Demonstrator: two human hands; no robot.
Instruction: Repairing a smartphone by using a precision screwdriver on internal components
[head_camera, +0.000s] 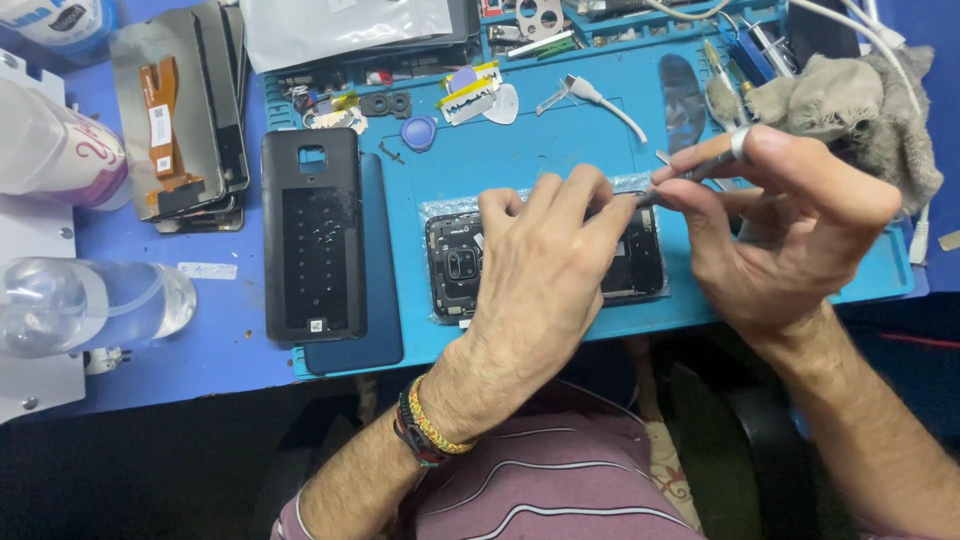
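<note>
On blue mat (560, 150): left hand (540, 270) pressed flat over opened phone (455, 265); right hand (790, 230) pinched shut on tweezers (690, 172); black back cover (312, 235) left.

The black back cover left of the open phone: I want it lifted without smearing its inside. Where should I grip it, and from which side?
Grip the black back cover by its long edges, coming from above. It lies flat, inside up, overlapping the dark blue panel, so its left edge is the freer one to start from.
</note>
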